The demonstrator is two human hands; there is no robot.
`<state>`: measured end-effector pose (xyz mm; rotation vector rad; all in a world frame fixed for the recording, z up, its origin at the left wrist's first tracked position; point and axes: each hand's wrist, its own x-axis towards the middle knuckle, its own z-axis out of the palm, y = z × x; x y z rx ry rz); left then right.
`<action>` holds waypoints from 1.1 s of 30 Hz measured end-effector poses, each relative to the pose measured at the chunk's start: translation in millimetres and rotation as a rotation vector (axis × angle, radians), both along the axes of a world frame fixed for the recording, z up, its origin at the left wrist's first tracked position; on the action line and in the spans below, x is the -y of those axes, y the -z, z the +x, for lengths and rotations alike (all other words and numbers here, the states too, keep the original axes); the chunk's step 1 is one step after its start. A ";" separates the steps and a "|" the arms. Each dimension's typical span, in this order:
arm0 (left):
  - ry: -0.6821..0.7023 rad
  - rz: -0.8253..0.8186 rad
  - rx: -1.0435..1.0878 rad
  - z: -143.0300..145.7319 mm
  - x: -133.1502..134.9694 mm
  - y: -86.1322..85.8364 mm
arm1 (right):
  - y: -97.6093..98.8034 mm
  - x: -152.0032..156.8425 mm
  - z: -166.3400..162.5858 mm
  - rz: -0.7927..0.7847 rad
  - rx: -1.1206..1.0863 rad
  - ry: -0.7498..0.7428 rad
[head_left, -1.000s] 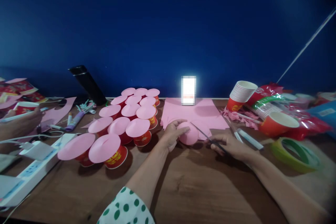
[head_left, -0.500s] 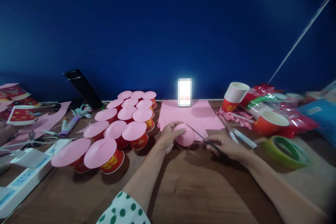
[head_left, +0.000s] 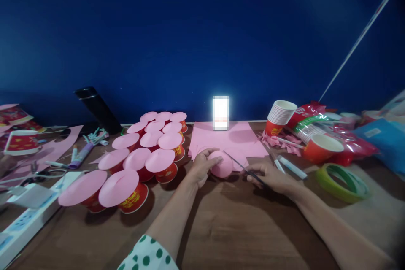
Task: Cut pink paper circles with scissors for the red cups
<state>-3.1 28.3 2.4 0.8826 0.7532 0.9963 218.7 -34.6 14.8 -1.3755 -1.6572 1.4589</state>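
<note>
My left hand [head_left: 202, 166] pinches a round pink paper disc [head_left: 222, 165] between thumb and fingers, just above the table. In my right hand [head_left: 268, 176] is a pair of dark scissors [head_left: 243, 168], seen nearly edge-on, with the fingers closed round the handles. The blade points up and left, and its tip lies at the disc's upper right edge. Whether the blades are spread cannot be made out. Just behind both hands lies a stack of pink paper sheets [head_left: 234, 137], with more cut pink paper at its near edge.
Left stand several red paper cups topped with pink discs [head_left: 118, 187], and a power strip [head_left: 30, 215]. A black bottle [head_left: 98, 109] leans behind. A bright phone-like screen [head_left: 220, 112] stands at the back. Right are stacked cups [head_left: 281, 114], green tape [head_left: 343, 182] and a marker [head_left: 292, 166].
The whole view has shifted slightly. Both hands keep their hold, and the scissors stay at the disc's edge with little visible movement.
</note>
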 end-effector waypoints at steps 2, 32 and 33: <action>-0.008 -0.001 0.001 0.2 0.3 -0.5 | -1.1 0.2 -0.7 0.010 0.002 0.000; -0.171 -0.134 0.123 -3.7 -8.4 -3.3 | 4.1 -9.9 20.4 0.539 0.698 0.578; -0.190 -0.141 0.141 -4.2 -9.3 -3.4 | 4.1 -9.8 22.8 0.540 0.731 0.588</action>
